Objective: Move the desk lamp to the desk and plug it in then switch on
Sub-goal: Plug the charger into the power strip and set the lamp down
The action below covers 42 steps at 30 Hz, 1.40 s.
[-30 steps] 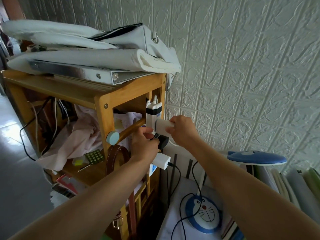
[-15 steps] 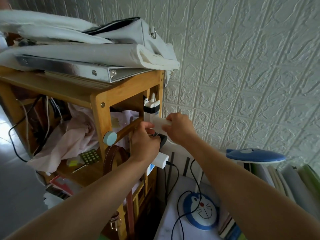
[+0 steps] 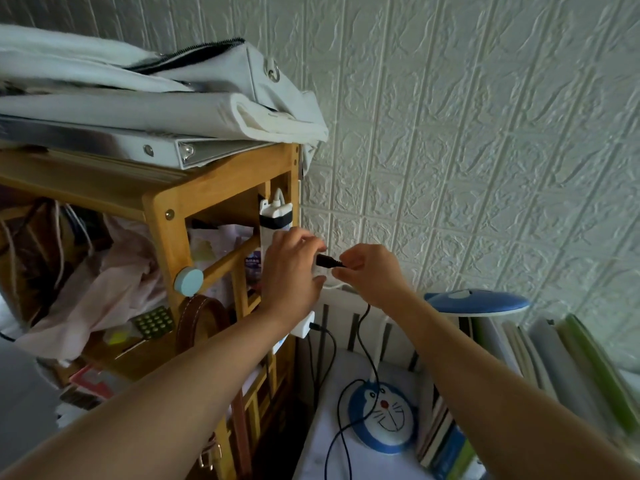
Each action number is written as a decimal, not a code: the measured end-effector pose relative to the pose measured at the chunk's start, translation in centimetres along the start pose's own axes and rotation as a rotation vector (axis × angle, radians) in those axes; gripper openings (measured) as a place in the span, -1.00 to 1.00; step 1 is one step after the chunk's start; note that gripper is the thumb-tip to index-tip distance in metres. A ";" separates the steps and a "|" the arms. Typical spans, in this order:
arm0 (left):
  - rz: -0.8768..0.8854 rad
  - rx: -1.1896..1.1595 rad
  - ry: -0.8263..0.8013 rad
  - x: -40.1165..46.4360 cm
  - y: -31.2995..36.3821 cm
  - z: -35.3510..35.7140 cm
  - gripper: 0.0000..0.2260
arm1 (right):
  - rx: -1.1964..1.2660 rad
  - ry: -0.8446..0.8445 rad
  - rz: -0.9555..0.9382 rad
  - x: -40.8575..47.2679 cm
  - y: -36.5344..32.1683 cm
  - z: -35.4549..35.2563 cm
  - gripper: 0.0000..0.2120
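While left hand [image 3: 294, 271] steadies power strip [image 3: 275, 216], black plug [image 3: 327, 261] pinched in right fingers [image 3: 348, 263]

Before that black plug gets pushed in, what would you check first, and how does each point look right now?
1. Right hand grips the black plug: ok.
2. Left hand steadies the white power strip on the wooden shelf: ok.
3. Plug tip lined up with a free socket: cannot tell, left hand hides it.
4. Black cable runs slack, unsnagged, down to the lamp base: ok.
5. Blue lamp head lit: not ok, not yet.
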<state>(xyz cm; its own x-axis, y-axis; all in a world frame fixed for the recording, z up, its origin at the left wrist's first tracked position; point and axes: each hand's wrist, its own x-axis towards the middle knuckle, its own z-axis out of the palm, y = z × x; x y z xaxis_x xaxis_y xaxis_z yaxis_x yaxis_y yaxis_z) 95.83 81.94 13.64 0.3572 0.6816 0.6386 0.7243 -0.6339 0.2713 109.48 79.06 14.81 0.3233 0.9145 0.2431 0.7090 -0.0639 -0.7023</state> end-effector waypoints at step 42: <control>0.203 0.092 -0.137 -9.1 1.9 3.6 -0.42 | 0.044 -0.112 0.295 -8.0 10.2 3.2 -0.36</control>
<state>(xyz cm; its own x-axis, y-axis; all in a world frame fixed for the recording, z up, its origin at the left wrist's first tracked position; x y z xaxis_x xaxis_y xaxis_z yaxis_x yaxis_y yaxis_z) 96.04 75.88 5.80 0.5733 0.5908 0.5677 0.6779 -0.7311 0.0764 112.18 72.36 3.57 0.4385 0.8974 -0.0491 0.5663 -0.3183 -0.7603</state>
